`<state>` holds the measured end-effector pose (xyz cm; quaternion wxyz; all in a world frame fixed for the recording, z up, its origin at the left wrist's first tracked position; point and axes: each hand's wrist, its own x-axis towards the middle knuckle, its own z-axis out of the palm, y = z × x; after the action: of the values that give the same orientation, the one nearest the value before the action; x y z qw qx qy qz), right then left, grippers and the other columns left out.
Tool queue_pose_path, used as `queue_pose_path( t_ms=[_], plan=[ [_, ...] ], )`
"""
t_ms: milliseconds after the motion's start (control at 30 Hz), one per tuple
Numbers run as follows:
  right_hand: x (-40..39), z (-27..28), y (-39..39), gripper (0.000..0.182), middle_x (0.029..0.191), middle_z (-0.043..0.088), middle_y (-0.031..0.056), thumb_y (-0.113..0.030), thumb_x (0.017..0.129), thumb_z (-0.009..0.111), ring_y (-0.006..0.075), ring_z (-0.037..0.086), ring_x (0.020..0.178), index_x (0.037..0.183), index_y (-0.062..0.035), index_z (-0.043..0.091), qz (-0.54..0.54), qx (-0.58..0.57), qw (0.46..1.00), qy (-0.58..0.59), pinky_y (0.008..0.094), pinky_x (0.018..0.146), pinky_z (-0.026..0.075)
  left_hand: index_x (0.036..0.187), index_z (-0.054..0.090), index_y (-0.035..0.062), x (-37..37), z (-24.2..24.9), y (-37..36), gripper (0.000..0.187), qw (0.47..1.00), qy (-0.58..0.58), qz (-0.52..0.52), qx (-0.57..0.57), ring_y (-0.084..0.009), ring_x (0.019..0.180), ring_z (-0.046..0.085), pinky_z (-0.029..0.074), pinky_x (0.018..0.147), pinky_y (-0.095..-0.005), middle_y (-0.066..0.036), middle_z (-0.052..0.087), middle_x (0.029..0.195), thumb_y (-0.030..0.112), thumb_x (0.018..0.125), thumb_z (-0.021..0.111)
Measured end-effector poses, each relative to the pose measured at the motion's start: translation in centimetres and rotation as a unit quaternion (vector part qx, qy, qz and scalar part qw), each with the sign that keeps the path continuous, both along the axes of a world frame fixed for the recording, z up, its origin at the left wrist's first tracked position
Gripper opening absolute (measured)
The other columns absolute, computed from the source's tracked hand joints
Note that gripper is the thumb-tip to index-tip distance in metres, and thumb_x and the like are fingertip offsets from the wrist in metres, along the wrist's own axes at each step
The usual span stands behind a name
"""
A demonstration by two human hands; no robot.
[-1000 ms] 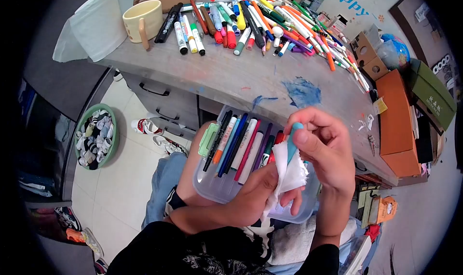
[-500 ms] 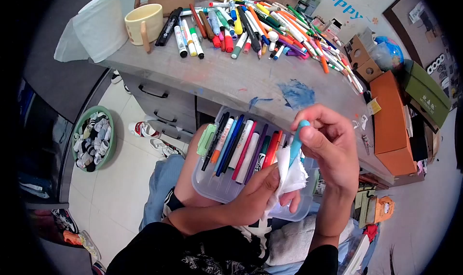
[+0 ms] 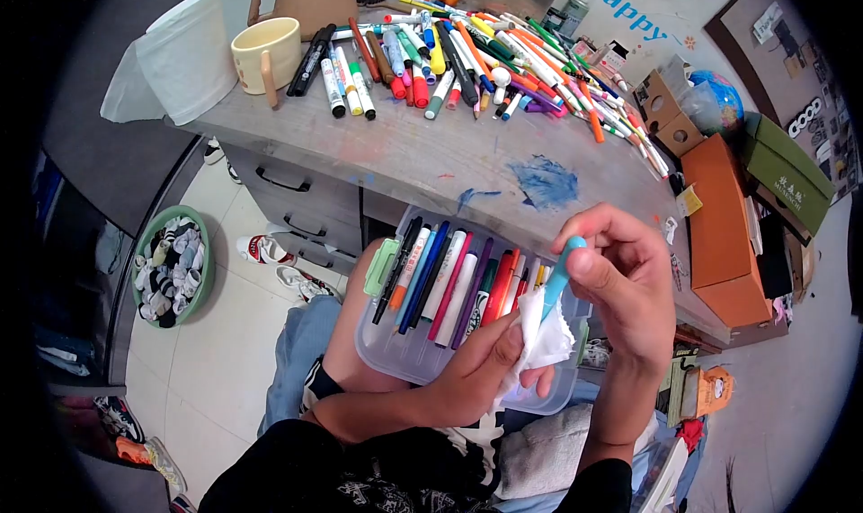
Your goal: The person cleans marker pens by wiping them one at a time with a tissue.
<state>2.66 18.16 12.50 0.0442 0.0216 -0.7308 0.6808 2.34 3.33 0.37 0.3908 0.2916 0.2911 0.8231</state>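
My right hand (image 3: 629,284) pinches the upper end of a light-blue marker (image 3: 556,284) between thumb and fingers. The marker's lower part is wrapped in a crumpled white tissue (image 3: 547,340), so its tip is hidden. My left hand (image 3: 481,365) is closed around that tissue, thumb on top. Beneath both hands, a clear plastic box (image 3: 382,342) with a green latch rests on my lap. A row of markers (image 3: 447,279) in several colours lies side by side in it.
On the grey desk (image 3: 404,153) lies a big pile of markers (image 3: 503,54). A yellow mug (image 3: 267,53) and a tissue roll (image 3: 184,54) stand at its left. Blue paint smears (image 3: 544,180) mark the desktop. A green basin of socks (image 3: 205,288) sits on the floor, and an orange box (image 3: 724,230) is at right.
Both hands, with the marker and tissue, have shifted slightly right and down in view. The grips look the same, and the camera view has tilted a little.
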Motion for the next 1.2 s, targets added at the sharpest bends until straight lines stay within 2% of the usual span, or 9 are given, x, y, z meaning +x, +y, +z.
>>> queue_pose_path(
  t_ms=[133,233,300,333,400,500,633,733,1200],
  plan=[
    [0.2,0.2,0.1,0.017,0.084,0.066,0.0038,-0.009,0.086,0.071,0.0065,0.061,0.074,0.096,0.0015,0.062,-0.007,-0.012,1.0,-0.002,0.0209,0.066,0.047,0.121,0.046,-0.0002,0.1,-0.1,-0.2,0.055,1.0,-0.008,-0.007,-0.016,-0.0097,0.072,0.049,0.039,0.066,-0.0228,-0.004,0.053,0.08,0.049,0.102,0.031],
    [0.1,0.0,0.5,0.016,0.084,0.064,0.0025,-0.011,0.088,0.068,0.0059,0.059,0.071,0.099,0.0003,0.061,-0.005,0.014,1.0,0.014,0.0193,0.064,0.046,0.116,0.046,-0.0002,0.3,0.2,-0.1,0.041,1.0,-0.007,0.006,-0.003,-0.0073,0.072,0.046,0.04,0.068,-0.0231,-0.002,0.049,0.079,0.035,0.106,0.027],
    [-0.5,0.3,0.8,0.026,0.076,0.053,-0.0022,-0.026,0.089,0.067,0.0022,0.042,0.055,0.096,-0.0024,0.058,-0.213,0.039,0.972,0.096,0.0182,0.048,0.03,0.114,0.047,-0.0012,1.3,-0.3,0.4,0.039,0.996,0.026,0.037,-0.079,-0.0085,0.072,0.047,0.04,0.068,-0.024,-0.003,0.05,0.078,0.032,0.106,0.028],
    [-0.8,1.6,2.7,0.026,0.077,0.05,-0.0026,-0.028,0.092,0.062,0.0016,0.038,0.054,0.097,-0.0037,0.056,-0.214,0.059,0.965,0.138,0.0178,0.047,0.028,0.114,0.047,-0.0012,1.9,-0.6,0.8,0.039,0.996,0.023,0.035,-0.077,-0.0085,0.072,0.047,0.04,0.068,-0.024,-0.003,0.05,0.078,0.032,0.106,0.028],
    [-0.7,3.3,5.0,0.025,0.073,0.051,-0.0041,-0.026,0.089,0.066,0.0007,0.037,0.054,0.093,-0.0034,0.058,-0.191,0.004,0.97,0.148,0.0183,0.046,0.025,0.112,0.047,-0.0019,2.8,-1.0,1.9,0.036,0.998,-0.007,-0.023,-0.055,-0.0101,0.071,0.048,0.04,0.067,-0.0246,-0.004,0.052,0.077,0.029,0.106,0.029],
    [0.8,2.9,4.9,0.025,0.072,0.05,-0.0041,-0.025,0.09,0.065,0.0008,0.037,0.053,0.094,-0.0022,0.058,-0.17,0.008,0.974,0.148,0.0188,0.045,0.024,0.114,0.046,-0.0058,2.2,0.2,0.6,0.04,0.995,0.043,0.006,-0.09,-0.0102,0.071,0.047,0.04,0.066,-0.0249,-0.005,0.054,0.078,0.03,0.106,0.031],
    [1.4,1.4,3.4,0.026,0.069,0.048,-0.0042,-0.026,0.089,0.066,0.001,0.036,0.051,0.094,-0.0012,0.058,-0.17,0.031,0.978,0.119,0.019,0.045,0.024,0.131,0.039,-0.0112,2.2,0.0,0.3,0.053,0.996,0.041,0.032,-0.075,-0.0099,0.072,0.049,0.041,0.066,-0.0249,-0.006,0.056,0.08,0.035,0.105,0.032],
    [1.9,0.5,2.6,0.027,0.07,0.056,-0.0014,-0.025,0.085,0.07,0.0013,0.044,0.053,0.093,-0.0006,0.061,-0.172,0.043,0.979,0.096,0.0167,0.046,0.028,0.136,0.034,-0.0129,2.2,-0.2,0.1,0.058,0.996,0.042,0.021,-0.072,-0.0104,0.073,0.05,0.042,0.066,-0.0247,-0.007,0.058,0.081,0.036,0.105,0.032],
    [2.3,1.0,1.6,0.025,0.078,0.063,0.0018,-0.018,0.082,0.072,0.0033,0.051,0.059,0.094,0.0007,0.062,-0.122,0.038,0.989,0.079,0.0168,0.052,0.039,0.12,0.047,-0.0066,2.3,-0.2,-0.2,0.053,0.998,0.049,0.016,-0.041,-0.0101,0.073,0.053,0.043,0.067,-0.0239,-0.007,0.058,0.081,0.041,0.104,0.033]
  ],
)
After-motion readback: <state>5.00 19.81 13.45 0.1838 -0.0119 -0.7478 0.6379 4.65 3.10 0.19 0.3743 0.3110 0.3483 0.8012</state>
